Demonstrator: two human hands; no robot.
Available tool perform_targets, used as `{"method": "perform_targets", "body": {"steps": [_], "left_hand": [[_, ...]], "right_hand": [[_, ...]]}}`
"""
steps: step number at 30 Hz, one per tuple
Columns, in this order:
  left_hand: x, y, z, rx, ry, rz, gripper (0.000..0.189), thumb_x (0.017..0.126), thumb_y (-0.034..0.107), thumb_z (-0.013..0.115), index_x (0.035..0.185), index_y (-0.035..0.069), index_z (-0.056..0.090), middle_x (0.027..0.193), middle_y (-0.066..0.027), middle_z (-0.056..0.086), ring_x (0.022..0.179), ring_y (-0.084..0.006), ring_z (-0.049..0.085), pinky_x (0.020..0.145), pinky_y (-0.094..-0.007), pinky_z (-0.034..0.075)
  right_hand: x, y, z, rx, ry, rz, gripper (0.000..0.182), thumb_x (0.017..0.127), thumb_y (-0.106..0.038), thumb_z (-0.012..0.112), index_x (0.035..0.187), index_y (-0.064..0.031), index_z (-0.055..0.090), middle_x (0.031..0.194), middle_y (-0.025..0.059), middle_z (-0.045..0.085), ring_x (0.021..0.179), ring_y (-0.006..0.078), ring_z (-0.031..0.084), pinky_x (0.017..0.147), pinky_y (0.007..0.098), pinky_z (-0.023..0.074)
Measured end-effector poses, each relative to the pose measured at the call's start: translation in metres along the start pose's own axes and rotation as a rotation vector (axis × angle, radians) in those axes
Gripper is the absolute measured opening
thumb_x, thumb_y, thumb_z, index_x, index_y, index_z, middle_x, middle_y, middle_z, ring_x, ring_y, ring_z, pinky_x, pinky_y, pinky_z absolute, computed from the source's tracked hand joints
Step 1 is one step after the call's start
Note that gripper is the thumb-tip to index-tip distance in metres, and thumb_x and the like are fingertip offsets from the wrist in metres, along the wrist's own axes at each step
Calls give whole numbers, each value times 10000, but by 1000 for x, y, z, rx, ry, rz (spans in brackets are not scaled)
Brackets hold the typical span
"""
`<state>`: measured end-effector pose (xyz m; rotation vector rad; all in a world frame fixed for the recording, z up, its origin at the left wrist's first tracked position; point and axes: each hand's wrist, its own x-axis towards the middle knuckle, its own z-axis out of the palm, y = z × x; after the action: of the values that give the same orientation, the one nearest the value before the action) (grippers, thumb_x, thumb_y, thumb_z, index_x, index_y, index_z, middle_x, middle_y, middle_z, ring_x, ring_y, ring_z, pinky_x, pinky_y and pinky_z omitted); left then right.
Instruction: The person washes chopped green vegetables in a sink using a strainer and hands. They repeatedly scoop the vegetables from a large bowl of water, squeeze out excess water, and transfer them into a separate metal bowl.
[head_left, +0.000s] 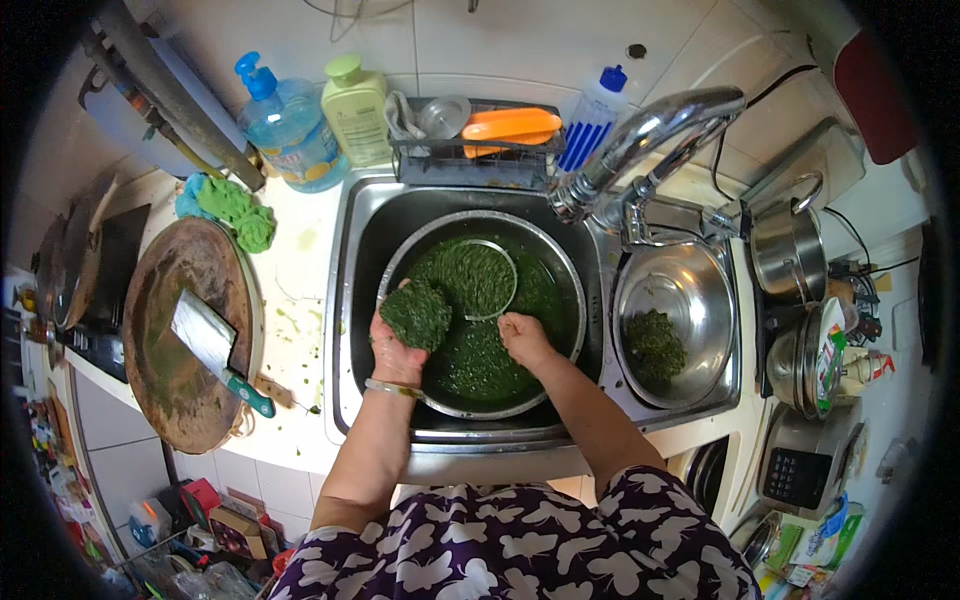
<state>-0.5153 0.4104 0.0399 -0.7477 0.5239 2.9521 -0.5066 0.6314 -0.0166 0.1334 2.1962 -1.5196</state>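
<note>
A large metal basin (577, 300) sits in the sink, filled with green water and finely chopped greens. My left hand (397, 345), palm up over the basin's left side, holds a mound of wet chopped greens (417, 315). My right hand (526, 341) pinches the rim or handle end of a round strainer (480, 279), which lies in the water with chopped greens in it; my fingers hide the exact grip. To the right, a smaller steel bowl (701, 281) holds a clump of squeezed-looking chopped greens (655, 346).
A cleaver (204, 328) lies on a round wooden chopping board (161, 390) at left, beside green cloths (240, 214). The chrome faucet (645, 142) arches over the back right. Bottles and a black rack (472, 172) line the back; a steel pot (787, 251) stands at right.
</note>
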Motion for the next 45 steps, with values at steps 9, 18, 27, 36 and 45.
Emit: {"method": "perform_targets", "body": {"steps": [9,18,27,36,45], "left_hand": [[-10,8,12,-71,-32,-48,382,904,326,363,1063,47,571,1074,-149,587,983,-316,559,864,-470,454],[-5,5,0,-33,-31,-31,404,893,320,367,1107,39,563,1087,-152,586,992,-325,557,885,-469,438],[-8,-5,8,-14,66,-158,460,908,391,337,1109,43,562,1137,-156,559,1058,-336,519,937,-504,386],[-11,-29,-7,-81,42,-235,465,906,385,326,1127,42,550,1120,-167,573,1029,-355,548,896,-521,429],[-9,-22,7,-166,-310,-311,460,913,317,309,1277,61,426,1274,-174,460,1136,-358,471,953,-516,389]], "right_hand": [[-2,-15,-1,-282,100,-151,232,898,-224,506,805,-14,543,632,118,508,575,215,485,575,363,413],[-5,-21,-1,-246,55,-125,213,883,-220,503,841,-16,547,713,188,537,642,317,537,599,401,419],[-48,-65,-36,-660,285,-288,127,857,-173,521,939,-88,568,750,203,586,653,353,582,554,450,453],[-97,-77,3,-1037,235,-518,397,836,-172,524,1223,-83,521,771,131,502,728,277,528,615,390,448],[-102,-107,-38,-675,425,-485,338,806,-124,544,1143,-130,558,726,130,559,612,296,581,516,430,461]]}}
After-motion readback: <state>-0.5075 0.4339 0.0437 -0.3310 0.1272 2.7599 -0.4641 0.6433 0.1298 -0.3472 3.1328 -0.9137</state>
